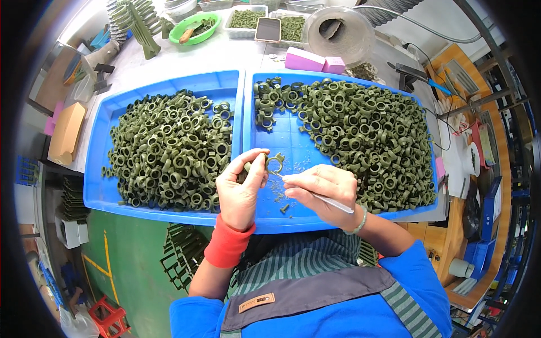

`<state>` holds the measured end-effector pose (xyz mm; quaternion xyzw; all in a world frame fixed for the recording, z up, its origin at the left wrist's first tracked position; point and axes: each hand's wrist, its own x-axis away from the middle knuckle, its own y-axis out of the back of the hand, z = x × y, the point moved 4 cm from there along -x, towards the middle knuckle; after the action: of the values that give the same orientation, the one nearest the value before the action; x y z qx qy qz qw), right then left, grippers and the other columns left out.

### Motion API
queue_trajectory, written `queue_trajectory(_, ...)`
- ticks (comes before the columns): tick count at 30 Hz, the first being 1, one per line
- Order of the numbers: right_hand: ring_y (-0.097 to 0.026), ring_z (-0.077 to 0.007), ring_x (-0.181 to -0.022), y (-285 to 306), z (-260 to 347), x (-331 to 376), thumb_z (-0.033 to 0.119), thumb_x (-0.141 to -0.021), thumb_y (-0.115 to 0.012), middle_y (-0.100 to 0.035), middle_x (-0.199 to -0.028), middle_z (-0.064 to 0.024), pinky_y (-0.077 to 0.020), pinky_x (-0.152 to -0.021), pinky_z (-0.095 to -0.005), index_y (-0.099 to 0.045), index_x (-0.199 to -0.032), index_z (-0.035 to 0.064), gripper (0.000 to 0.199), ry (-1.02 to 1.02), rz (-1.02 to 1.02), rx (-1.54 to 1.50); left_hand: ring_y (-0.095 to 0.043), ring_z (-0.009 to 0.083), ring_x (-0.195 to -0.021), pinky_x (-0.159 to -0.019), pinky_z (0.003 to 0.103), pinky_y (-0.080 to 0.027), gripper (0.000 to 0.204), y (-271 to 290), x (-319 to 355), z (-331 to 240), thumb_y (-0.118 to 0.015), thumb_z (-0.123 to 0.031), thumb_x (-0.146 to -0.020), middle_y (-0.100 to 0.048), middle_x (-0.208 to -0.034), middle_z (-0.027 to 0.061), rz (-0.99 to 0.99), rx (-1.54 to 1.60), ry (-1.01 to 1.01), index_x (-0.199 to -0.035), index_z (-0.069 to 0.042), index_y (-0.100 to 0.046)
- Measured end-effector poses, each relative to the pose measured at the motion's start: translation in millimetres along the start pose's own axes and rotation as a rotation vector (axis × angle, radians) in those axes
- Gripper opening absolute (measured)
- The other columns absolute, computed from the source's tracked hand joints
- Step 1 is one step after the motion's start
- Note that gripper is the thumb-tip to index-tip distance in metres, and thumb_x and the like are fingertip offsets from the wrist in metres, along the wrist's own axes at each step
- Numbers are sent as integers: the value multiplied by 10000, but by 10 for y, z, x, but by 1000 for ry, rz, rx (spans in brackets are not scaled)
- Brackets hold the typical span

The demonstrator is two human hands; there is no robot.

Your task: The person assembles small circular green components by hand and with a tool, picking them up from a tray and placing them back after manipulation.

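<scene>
Between finger and thumb, my left hand (243, 183) pinches a green ring-shaped part (275, 164) with small lugs. My right hand (324, 188) is closed round a slim metal-handled tool (332, 203), and its thin tip meets the lower edge of the ring. The exact kind of tool tip is too small to tell. Both hands are over the near left part of the right blue tray (293, 143), where fine green shavings (279, 194) and a small loose green piece (284, 208) lie. A large heap of similar rings (366, 129) fills the rest of that tray.
Left of it, a second blue tray (236, 84) holds another heap of green rings (169, 146). Behind stand a green bowl (174, 36), clear tubs of small green pieces (248, 18), a phone (268, 30), pink blocks (305, 59) and a large translucent container (349, 48). A cardboard box (66, 133) sits far left.
</scene>
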<state>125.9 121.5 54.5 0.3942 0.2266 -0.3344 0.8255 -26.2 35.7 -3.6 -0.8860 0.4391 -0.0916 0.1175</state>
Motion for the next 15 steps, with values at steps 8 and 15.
queue_trajectory(8,-721,-163,-891,-16,-320,33,77,-1022,-580,-744,-1038,-136,-577,-806,-289,-607,-1248,-31,252,-387,-238,-521,-551,44,-686,-619,189,-426,191,-8,6,-18,-638,-72,-989,-667,-832,20,9,44,14,-1153,10,-690)
queue_trajectory(15,-734,-178,-908,-111,-375,16,22,-903,-725,-746,-985,-126,-585,-786,-283,-695,-1096,-18,199,-467,-42,-413,-575,50,-738,-616,184,-414,236,-39,26,-19,-629,-75,-993,-693,-918,55,96,47,11,-1209,10,-670)
